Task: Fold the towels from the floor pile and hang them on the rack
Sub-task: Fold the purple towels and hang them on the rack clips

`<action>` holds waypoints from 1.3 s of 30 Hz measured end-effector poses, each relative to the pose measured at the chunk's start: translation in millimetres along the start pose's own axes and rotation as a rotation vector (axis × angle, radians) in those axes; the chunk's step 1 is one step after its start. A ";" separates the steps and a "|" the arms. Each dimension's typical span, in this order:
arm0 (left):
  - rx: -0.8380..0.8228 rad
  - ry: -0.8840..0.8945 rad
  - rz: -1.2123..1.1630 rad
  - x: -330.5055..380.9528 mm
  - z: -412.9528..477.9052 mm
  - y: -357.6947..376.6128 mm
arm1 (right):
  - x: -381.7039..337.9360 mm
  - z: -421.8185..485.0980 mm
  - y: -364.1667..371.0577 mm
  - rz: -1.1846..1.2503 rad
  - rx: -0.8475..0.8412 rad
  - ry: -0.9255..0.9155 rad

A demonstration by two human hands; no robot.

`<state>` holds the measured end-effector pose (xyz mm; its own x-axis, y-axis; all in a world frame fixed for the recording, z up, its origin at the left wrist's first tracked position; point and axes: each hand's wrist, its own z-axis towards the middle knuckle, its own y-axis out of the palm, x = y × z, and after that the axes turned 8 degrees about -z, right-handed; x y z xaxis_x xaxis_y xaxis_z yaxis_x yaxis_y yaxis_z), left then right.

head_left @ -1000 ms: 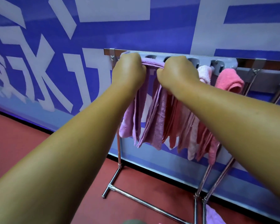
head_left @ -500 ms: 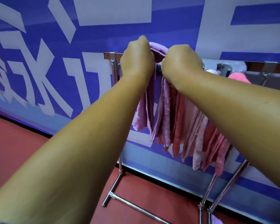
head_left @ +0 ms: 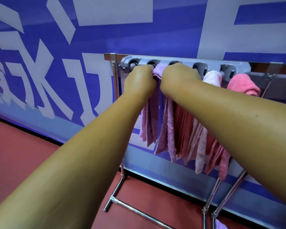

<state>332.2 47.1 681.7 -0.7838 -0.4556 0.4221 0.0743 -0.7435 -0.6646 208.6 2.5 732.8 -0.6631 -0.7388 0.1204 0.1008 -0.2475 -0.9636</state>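
Head view looks down along two bare forearms toward a blue wall (head_left: 106,38) with large white shapes and a red floor (head_left: 23,154) below it. A metal rack (head_left: 117,96) stands against the wall, its chrome post rising from a foot bar on the floor. Across its top rail runs a grey holder (head_left: 188,61) with a row of round slots.

The left hand (head_left: 139,81) is curled at the second slot from the left, gripping the top fold of a lilac towel (head_left: 158,70). The right hand (head_left: 178,78) sits just beside it, almost touching, and grips the same fold from the other side. Both fists show only their backs, so the fingertips are hidden. The lilac towel is bunched against the holder between the two hands, and its folded layers hang straight down beneath the wrists.

Right of the hands, more pink and salmon cloth hangs in folds behind the right forearm. A pale pink towel (head_left: 212,78) pokes up at the fourth slot, and a coral towel (head_left: 243,85) bulges at the fifth. Slanted chrome legs reach the floor at lower right, where a scrap of lilac cloth (head_left: 221,225) shows at the frame's bottom edge.
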 end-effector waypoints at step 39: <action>-0.128 -0.514 -0.264 -99.3 -93.6 93.4 | -26.5 -42.3 217.2 0.959 -0.588 -0.054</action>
<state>359.2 68.7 520.0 -0.3637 -0.4659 0.8066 -0.1829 -0.8134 -0.5523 216.6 -5.1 510.2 -0.4651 -0.4943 -0.7344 0.1767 0.7610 -0.6242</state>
